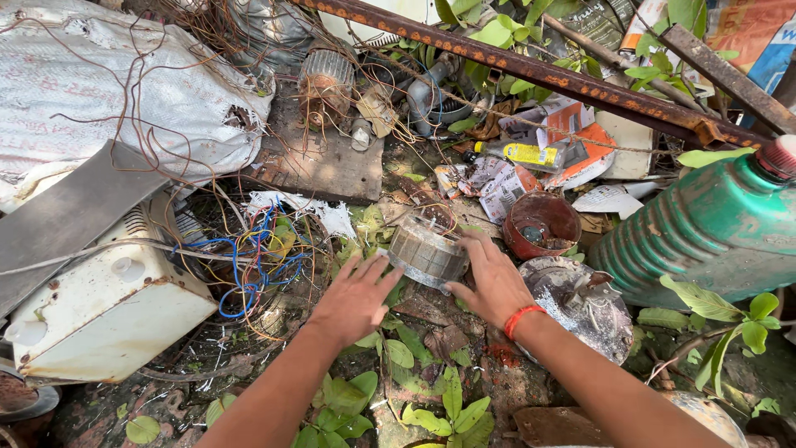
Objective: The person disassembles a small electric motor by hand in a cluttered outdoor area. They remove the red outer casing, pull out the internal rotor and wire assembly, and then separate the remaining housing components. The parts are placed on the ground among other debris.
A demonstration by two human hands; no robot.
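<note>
A round grey ribbed motor part (427,253) lies tilted on the ground among scrap and leaves. My left hand (355,297) is spread flat with its fingertips against the part's left edge. My right hand (492,280), with an orange band at the wrist, cups the part's right side, fingers curled on its rim. Both arms reach in from the bottom of the view.
A white metal box (108,311) with blue and yellow wires (257,257) lies left. A rusty red bowl (541,224) and a grey metal cover (580,307) sit right, beside a green plastic jug (705,228). Rusty bars (531,70) cross above. A grey sack (108,91) lies upper left.
</note>
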